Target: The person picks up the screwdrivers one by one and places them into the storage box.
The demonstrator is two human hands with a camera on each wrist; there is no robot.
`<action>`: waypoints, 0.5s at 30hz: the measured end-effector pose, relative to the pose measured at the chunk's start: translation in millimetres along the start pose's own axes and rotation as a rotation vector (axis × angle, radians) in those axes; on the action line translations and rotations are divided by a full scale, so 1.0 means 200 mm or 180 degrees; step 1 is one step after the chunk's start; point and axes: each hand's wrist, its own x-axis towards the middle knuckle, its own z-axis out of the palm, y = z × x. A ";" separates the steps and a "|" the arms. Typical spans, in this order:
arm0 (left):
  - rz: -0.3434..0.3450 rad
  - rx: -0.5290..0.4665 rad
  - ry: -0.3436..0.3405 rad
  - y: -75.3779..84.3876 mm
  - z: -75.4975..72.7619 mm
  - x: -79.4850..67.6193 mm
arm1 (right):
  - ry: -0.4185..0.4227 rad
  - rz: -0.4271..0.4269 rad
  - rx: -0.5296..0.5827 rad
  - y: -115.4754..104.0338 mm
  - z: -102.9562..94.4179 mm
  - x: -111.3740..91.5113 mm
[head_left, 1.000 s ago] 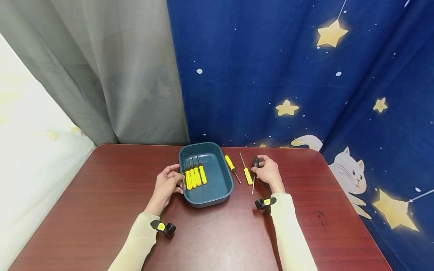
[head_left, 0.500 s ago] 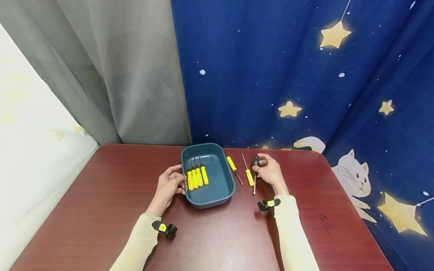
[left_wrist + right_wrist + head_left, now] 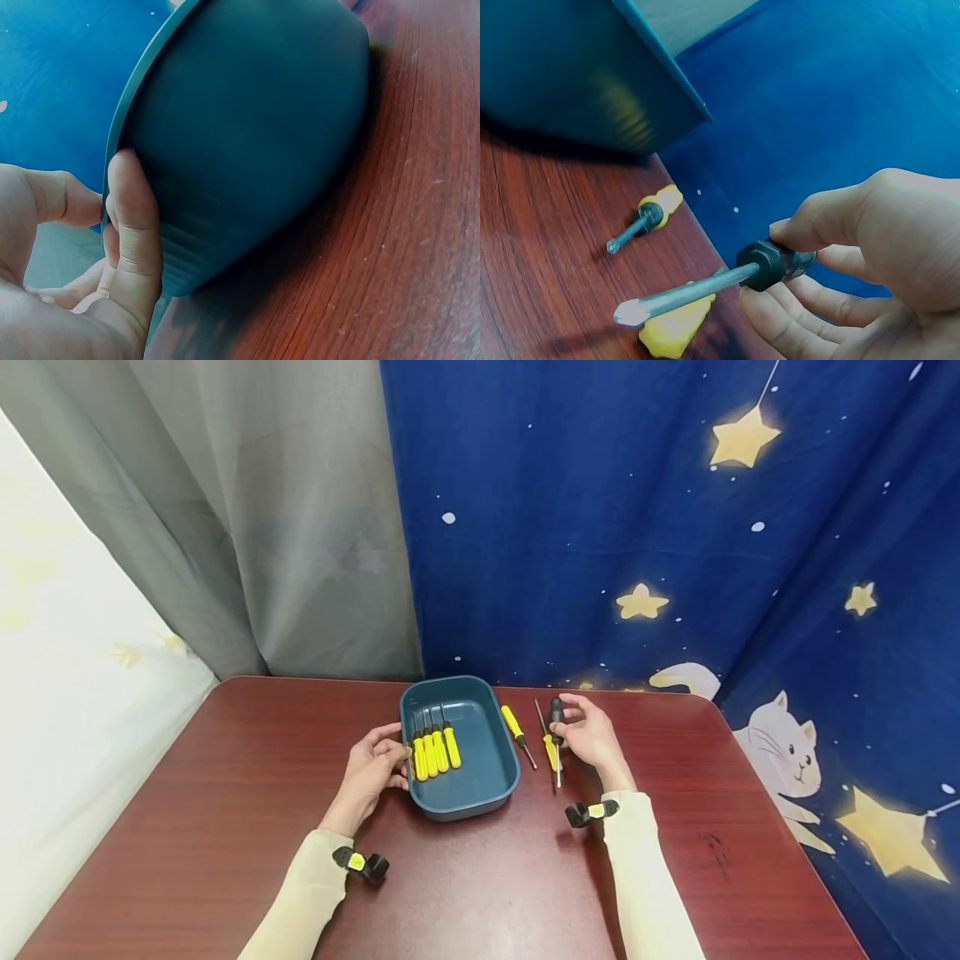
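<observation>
My left hand [image 3: 372, 768] pinches the left rim of a blue-green rectangular bin [image 3: 247, 127], thumb and fingers on either side of the wall. Inside the bin, several yellow-handled screwdrivers [image 3: 435, 753] lie side by side along its left part. My right hand [image 3: 590, 733] grips a black-handled screwdriver [image 3: 769, 264] by the handle, its bare shank pointing toward the near edge. Under it in the head view lies a yellow-handled screwdriver [image 3: 676, 328] on the table. Another screwdriver, with a yellow and black handle [image 3: 512, 720], rests between that one and the bin.
The brown wooden table [image 3: 480, 893] reaches back to a grey curtain [image 3: 300, 527] and a blue star-print curtain [image 3: 540, 527]. Each wrist wears a strapped-on black camera. A dark mark [image 3: 715, 843] shows on the tabletop at the right.
My right hand has lifted the black-handled screwdriver off the table and shifted it slightly left, over the yellow-handled screwdriver. The left hand still holds the bin's rim.
</observation>
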 end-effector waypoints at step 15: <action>-0.0152 0.0118 -0.0197 0.03 -0.03 0.02 | -0.0035 -0.0112 0.0115 -0.09 0.01 -0.03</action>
